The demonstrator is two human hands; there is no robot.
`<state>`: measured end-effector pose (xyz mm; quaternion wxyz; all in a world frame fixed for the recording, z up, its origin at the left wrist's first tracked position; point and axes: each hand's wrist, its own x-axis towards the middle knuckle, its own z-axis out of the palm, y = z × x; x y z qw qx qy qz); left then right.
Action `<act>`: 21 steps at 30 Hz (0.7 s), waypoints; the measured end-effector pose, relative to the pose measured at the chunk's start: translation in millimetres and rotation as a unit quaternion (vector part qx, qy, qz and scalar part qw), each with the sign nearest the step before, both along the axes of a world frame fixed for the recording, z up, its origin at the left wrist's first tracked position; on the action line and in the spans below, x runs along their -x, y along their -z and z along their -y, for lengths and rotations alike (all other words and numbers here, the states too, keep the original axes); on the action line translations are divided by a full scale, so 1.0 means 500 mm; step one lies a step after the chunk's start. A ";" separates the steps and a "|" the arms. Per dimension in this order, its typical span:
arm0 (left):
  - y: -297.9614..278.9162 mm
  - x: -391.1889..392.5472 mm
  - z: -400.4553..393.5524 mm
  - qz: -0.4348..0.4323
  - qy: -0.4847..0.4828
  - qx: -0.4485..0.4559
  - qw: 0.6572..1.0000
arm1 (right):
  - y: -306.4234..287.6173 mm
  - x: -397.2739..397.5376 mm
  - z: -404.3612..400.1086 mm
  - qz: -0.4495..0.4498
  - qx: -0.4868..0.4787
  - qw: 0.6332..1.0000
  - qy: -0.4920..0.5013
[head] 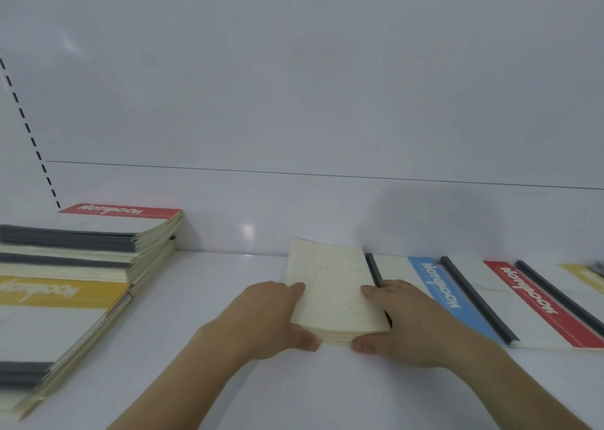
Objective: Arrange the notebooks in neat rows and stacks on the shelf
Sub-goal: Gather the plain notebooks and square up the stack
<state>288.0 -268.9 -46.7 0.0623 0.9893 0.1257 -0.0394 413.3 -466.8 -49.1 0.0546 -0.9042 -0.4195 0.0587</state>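
Currently left hand (261, 318) and right hand (411, 325) clamp the cream notebook stack (330, 292); square its edges, then align with the row on the shelf (228, 298).

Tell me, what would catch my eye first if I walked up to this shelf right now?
Probably the two hands in the middle: the left hand and right hand grip a small cream stack of notebooks from either side on the white shelf. Next, the colours: a yellow-banded notebook tops a pile at left, and blue-banded and red-banded notebooks overlap at right.
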 end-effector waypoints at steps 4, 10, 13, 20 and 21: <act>0.001 0.000 -0.007 0.010 -0.010 0.020 1.000 | 0.001 0.000 -0.006 0.006 0.018 1.000 0.000; 0.009 0.003 -0.010 0.037 -0.023 0.070 0.997 | 0.004 -0.001 -0.002 -0.002 0.005 1.000 0.003; 0.018 0.009 -0.006 0.054 -0.023 0.090 0.994 | 0.009 -0.002 0.003 0.018 0.007 1.000 -0.004; 0.034 0.048 -0.011 0.131 -0.064 0.077 0.986 | -0.003 0.027 -0.006 0.124 -0.098 0.987 -0.008; 0.032 0.058 -0.014 0.148 -0.071 0.066 0.984 | -0.001 0.038 -0.016 0.134 -0.129 0.983 -0.012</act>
